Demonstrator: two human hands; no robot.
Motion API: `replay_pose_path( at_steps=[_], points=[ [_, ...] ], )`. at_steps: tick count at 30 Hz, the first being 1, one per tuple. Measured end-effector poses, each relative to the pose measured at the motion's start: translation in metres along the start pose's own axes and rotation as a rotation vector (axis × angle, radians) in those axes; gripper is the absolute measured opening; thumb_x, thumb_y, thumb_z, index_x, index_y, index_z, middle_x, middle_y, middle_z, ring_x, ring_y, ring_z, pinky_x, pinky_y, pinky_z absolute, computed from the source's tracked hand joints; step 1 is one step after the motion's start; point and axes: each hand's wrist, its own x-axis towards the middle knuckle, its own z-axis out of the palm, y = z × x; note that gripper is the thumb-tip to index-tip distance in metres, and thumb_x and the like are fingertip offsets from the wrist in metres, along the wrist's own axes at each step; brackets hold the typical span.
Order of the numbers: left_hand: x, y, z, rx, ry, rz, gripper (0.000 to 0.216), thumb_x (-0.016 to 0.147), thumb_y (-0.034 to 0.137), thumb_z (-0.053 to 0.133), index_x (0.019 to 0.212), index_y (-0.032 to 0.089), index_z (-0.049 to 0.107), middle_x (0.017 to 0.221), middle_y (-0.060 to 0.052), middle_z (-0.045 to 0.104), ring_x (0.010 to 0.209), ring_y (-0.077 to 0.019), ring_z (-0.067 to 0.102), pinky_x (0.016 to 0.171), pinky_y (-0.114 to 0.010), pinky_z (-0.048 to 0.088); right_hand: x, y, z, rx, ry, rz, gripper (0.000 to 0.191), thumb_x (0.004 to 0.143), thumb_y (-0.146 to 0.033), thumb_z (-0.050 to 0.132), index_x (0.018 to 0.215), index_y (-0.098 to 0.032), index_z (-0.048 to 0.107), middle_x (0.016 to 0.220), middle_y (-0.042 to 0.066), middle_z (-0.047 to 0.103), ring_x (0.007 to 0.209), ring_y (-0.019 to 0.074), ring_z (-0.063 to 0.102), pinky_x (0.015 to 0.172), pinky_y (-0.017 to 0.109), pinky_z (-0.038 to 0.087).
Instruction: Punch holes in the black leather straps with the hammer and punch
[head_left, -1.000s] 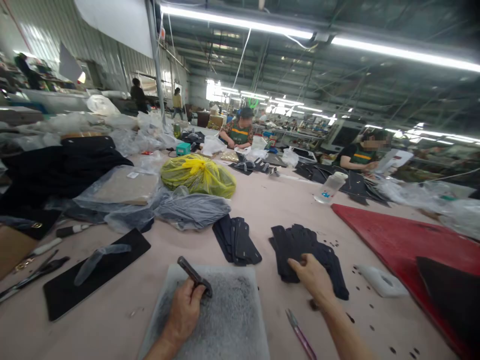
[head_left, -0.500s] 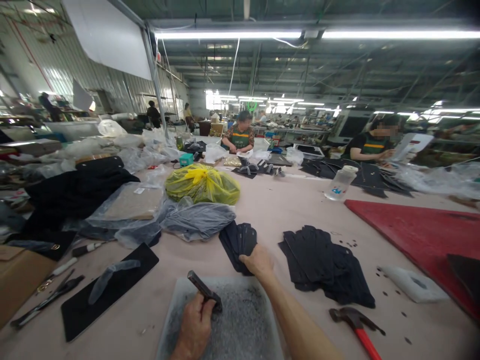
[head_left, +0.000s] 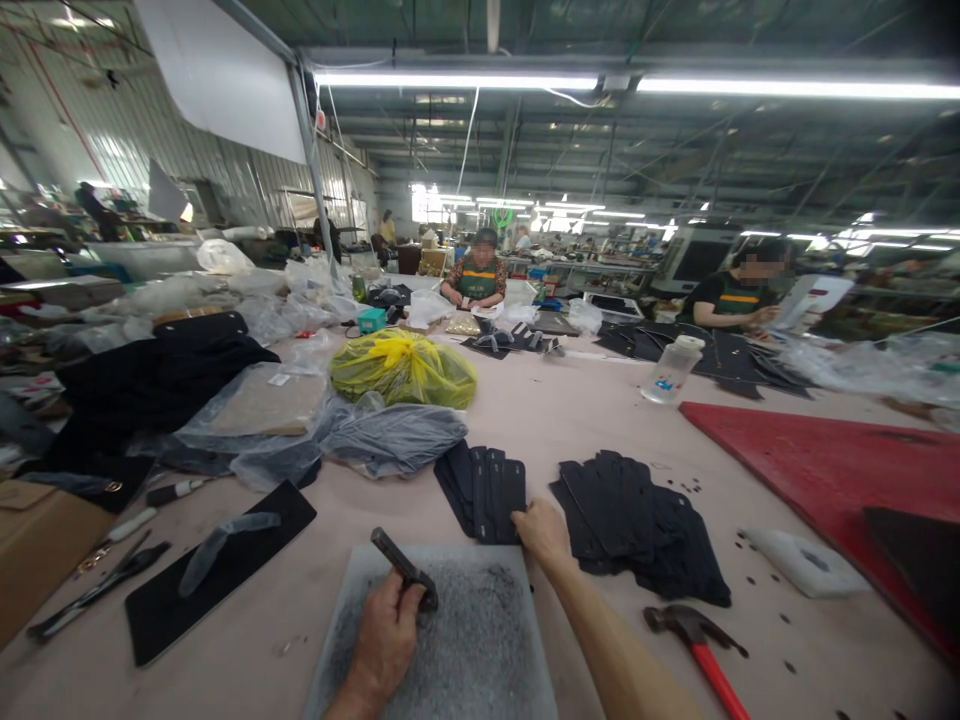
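Note:
My left hand (head_left: 386, 635) is closed around a dark metal punch tool (head_left: 403, 567), held tilted on a grey pitted cutting pad (head_left: 480, 640) in front of me. My right hand (head_left: 541, 530) rests at the near edge of a fanned stack of black cut pieces (head_left: 484, 490), fingers curled on its lower right corner. A bigger heap of black pieces (head_left: 637, 520) lies just to the right of that hand.
A red-handled hammer (head_left: 694, 645) lies at the lower right, near a white block (head_left: 806, 565) and a red mat (head_left: 825, 470). On the left are a black board (head_left: 217, 570), scissors (head_left: 97, 590), plastic bags and a yellow bag (head_left: 401, 368). Other workers sit across the table.
My right hand left the bigger heap, crossed to the fanned stack and drew back to its near right corner. The left hand kept hold of the punch tool.

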Motion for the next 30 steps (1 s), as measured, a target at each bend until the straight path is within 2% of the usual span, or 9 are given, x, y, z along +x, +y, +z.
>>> replay_pose_path(
  at_steps=[13, 20, 22, 25, 28, 30],
  points=[
    [-0.001, -0.001, 0.000, -0.018, 0.000, 0.001, 0.019, 0.085, 0.029, 0.046, 0.077, 0.020, 0.061, 0.066, -0.002, 0.066, 0.063, -0.0198, 0.062, 0.061, -0.027, 0.046, -0.006, -0.005, -0.008, -0.009, 0.075, -0.027, 0.027, 0.093, -0.037, 0.058, 0.111, -0.017, 0.061, 0.114, 0.007, 0.062, 0.098, 0.0193, 0.061, 0.086, 0.040, 0.052],
    [-0.001, 0.003, -0.003, -0.035, -0.002, -0.009, 0.017, 0.084, 0.025, 0.046, 0.079, 0.019, 0.061, 0.068, -0.002, 0.066, 0.065, -0.0188, 0.062, 0.063, -0.027, 0.045, -0.017, -0.021, -0.023, 0.197, 0.120, -0.199, 0.025, 0.093, -0.038, 0.057, 0.104, -0.016, 0.060, 0.102, 0.005, 0.062, 0.088, 0.0168, 0.061, 0.080, 0.037, 0.051],
    [-0.001, 0.004, -0.004, -0.034, -0.007, -0.008, 0.017, 0.084, 0.025, 0.046, 0.078, 0.019, 0.061, 0.068, -0.002, 0.066, 0.065, -0.0187, 0.061, 0.063, -0.027, 0.044, -0.033, -0.020, -0.028, 0.295, 0.128, -0.249, 0.024, 0.092, -0.033, 0.054, 0.107, -0.015, 0.058, 0.089, 0.002, 0.062, 0.079, 0.0158, 0.060, 0.074, 0.032, 0.050],
    [-0.001, 0.002, -0.004, -0.045, -0.015, -0.022, 0.016, 0.084, 0.025, 0.047, 0.079, 0.018, 0.060, 0.070, -0.002, 0.065, 0.067, -0.0186, 0.061, 0.064, -0.027, 0.044, -0.081, -0.008, -0.026, 0.429, 0.093, -0.308, 0.040, 0.084, -0.029, 0.048, 0.122, -0.015, 0.051, 0.068, -0.004, 0.055, 0.065, 0.0155, 0.058, 0.062, 0.026, 0.045],
    [-0.001, 0.000, -0.003, -0.068, -0.024, -0.036, 0.016, 0.085, 0.026, 0.047, 0.080, 0.018, 0.060, 0.070, -0.002, 0.065, 0.067, -0.0182, 0.061, 0.065, -0.027, 0.044, -0.147, 0.016, -0.003, 0.502, 0.012, -0.328, 0.045, 0.080, -0.034, 0.046, 0.119, -0.015, 0.056, 0.059, -0.005, 0.048, 0.056, 0.0161, 0.054, 0.052, 0.025, 0.042],
    [-0.001, 0.000, -0.003, -0.080, -0.032, -0.038, 0.017, 0.086, 0.027, 0.047, 0.082, 0.018, 0.061, 0.072, -0.002, 0.065, 0.068, -0.0182, 0.061, 0.066, -0.027, 0.044, -0.185, 0.033, 0.022, 0.544, -0.079, -0.305, 0.043, 0.080, -0.037, 0.044, 0.113, -0.015, 0.061, 0.060, -0.003, 0.050, 0.055, 0.0167, 0.055, 0.051, 0.026, 0.042]
  ],
)
